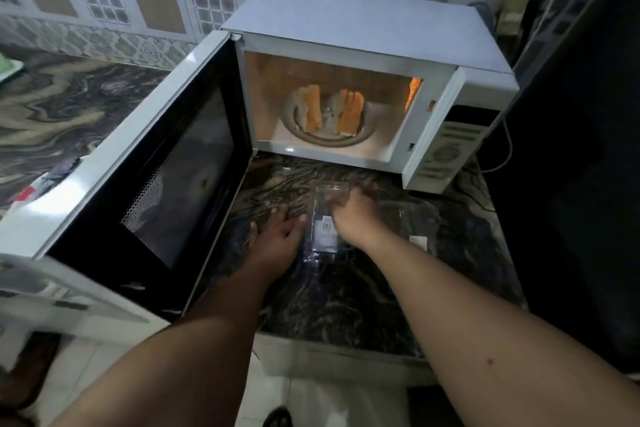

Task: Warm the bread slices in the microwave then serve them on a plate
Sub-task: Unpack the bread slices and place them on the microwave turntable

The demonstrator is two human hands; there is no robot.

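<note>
Fingers point(277, 215) of the left hand point(277, 239) lie spread and flat on the dark marble counter point(346, 288). Right hand point(353, 215), at its 3 o'clock, curls its fingers closed on one clear plastic wrapper point(325, 229); its white label is too blurred to read. Up at 12 o'clock, the microwave point(346, 28) stands with its door point(156, 166) wide open, and two bundles of bread slices point(332, 111) stand upright on the turntable point(329, 139).

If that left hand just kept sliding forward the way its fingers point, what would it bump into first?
Probably the microwave's front sill below the lit cavity, after bare counter. The left hand lies flat, fingers aimed at it; the open door runs alongside, to its left. Depth is uncertain.
</note>
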